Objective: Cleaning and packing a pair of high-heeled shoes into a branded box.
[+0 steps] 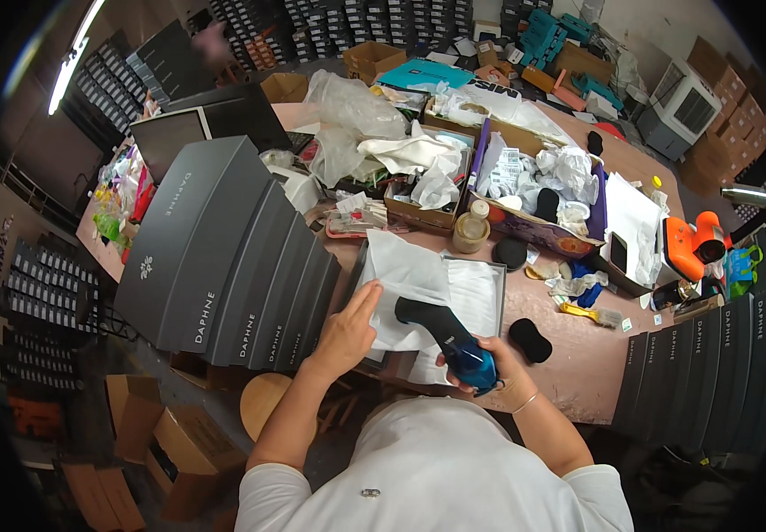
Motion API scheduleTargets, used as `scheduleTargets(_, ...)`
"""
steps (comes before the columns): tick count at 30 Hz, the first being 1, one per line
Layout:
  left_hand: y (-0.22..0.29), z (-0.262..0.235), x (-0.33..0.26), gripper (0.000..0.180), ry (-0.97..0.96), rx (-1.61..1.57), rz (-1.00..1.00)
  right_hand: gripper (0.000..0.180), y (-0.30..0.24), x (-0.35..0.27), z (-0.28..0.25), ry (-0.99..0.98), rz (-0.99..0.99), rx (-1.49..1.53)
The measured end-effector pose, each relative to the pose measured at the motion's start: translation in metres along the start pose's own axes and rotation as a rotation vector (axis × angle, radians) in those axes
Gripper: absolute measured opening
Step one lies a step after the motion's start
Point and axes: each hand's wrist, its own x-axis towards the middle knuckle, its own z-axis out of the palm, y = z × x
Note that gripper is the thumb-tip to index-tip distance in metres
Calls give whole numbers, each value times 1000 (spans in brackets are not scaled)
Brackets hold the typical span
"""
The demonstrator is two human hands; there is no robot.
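Note:
My right hand (pixel 509 374) grips one end of a bent item (pixel 454 339), matt black at its far end and glossy blue near my fingers. Its exact kind is unclear. The item is held over an open grey shoebox (pixel 501 282) lined with white tissue paper (pixel 408 270). At the left edge of the box my left hand (pixel 347 330) has its fingers stretched out, next to the raised sheet of tissue. It holds nothing that I can see. A black oval pad (pixel 530 340) lies to the right of the box.
Dark grey shoeboxes (pixel 196 257) stand stacked at the left, more (pixel 711 372) at the right. Behind the open box are a pump bottle (pixel 471 229) and a purple carton (pixel 538 238) of crumpled paper. A yellow-handled brush (pixel 589 314) and an orange device (pixel 693 244) lie right.

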Motion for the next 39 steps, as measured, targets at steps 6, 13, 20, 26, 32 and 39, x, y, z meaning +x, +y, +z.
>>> scheduleTargets(6,23,17,0,58,-52,-137,76,69,10,-8,-20,-170,43,157)
scheduleTargets(13,75,2,-10,40,161,-113,447,63,-5,12,21,-17,-49,-15)
scheduleTargets(20,72,18,-4,40,117,-181,442,35,27,98,-39,433,-625,-687)
scheduleTargets(26,46,20,-22,51,217,-282,143,32,14,114,27,558,-171,-638)
scheduleTargets(32,5,12,-40,56,334,-384,-162,48,-6,68,84,158,-117,-1771)
scheduleTargets(39,2,35,-76,52,283,-420,-306,46,32,80,35,183,-339,-1713)
